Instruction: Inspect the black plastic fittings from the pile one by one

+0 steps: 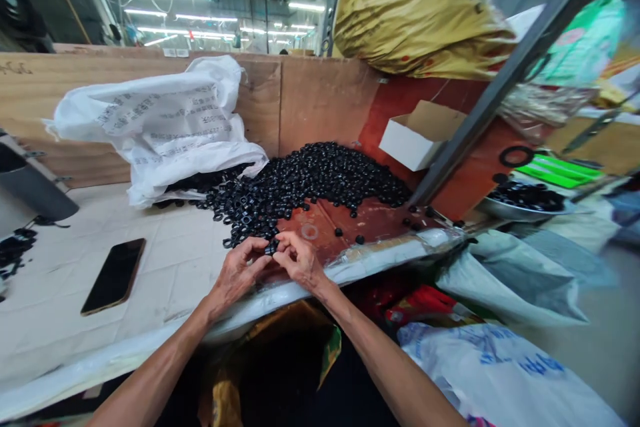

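Observation:
Close together at the table's front edge, my left hand (241, 267) and my right hand (301, 260) pinch a small black part (271, 247) between their fingertips. Its exact shape is too small to tell. Just beyond the fingers spreads a large heap of small black ring-like parts (320, 173), reaching from a white printed sack (175, 120) to the slanted metal post. A few loose black pieces (359, 239) lie on the red-brown board right of my hands.
A phone (114, 277) lies on the table at left. An open white box (417, 137) leans by the metal post (500, 90). A yellow sack (415, 13) hangs above. At right stand a bowl of black parts (530, 208) and plastic bags (510, 367). An open sack lies below my hands.

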Tool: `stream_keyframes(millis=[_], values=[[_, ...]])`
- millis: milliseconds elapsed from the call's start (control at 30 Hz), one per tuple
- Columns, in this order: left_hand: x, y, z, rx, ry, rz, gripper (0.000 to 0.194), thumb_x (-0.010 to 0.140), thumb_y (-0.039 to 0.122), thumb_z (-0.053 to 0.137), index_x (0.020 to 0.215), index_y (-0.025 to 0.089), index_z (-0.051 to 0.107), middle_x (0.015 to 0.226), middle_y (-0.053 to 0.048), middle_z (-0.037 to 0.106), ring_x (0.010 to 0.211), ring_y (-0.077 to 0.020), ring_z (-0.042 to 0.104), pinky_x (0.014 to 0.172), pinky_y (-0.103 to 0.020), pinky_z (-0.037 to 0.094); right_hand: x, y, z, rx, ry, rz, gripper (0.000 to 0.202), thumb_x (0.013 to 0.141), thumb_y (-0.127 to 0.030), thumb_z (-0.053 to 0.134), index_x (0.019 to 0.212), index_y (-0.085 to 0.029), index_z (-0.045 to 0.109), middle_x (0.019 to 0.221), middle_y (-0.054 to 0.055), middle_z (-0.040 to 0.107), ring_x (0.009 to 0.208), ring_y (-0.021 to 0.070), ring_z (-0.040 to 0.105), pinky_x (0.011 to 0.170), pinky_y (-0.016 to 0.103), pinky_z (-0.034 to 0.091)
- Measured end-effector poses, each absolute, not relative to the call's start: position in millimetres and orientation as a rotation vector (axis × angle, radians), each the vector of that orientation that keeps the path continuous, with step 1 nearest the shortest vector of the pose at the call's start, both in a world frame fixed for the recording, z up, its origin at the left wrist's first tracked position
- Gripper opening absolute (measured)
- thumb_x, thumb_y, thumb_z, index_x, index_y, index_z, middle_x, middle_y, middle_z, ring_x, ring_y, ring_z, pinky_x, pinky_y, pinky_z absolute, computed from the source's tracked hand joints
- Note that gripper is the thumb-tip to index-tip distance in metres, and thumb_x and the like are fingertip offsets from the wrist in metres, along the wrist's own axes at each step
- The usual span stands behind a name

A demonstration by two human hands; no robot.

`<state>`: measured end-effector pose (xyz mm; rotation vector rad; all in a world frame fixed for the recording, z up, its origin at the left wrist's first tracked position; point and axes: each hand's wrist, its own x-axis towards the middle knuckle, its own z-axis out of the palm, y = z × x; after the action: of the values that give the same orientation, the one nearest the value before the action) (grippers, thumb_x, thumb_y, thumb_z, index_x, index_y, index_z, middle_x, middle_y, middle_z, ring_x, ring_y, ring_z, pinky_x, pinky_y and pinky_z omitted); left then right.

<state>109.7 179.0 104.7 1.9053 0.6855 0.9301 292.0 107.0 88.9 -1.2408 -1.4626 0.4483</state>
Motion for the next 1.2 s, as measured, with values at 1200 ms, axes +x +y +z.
stream_keyframes(millis=[1200], values=[[67, 65, 54, 2.533, 0.219, 0.993, 0.04, 0.099, 0.008, 0.051, 0.138, 0.017, 0.057, 0.118, -0.016, 0.073, 0.111, -0.0238, 0.073, 0.091, -0.035, 0.064, 228, -17, 50, -1.224, -0.318, 1.54, 0.048, 0.068, -0.058, 0.083, 0.076, -0.019, 0.057, 0.057, -0.007, 0.051, 0.042, 0.0059, 0.034, 0.046, 0.025, 0.038]])
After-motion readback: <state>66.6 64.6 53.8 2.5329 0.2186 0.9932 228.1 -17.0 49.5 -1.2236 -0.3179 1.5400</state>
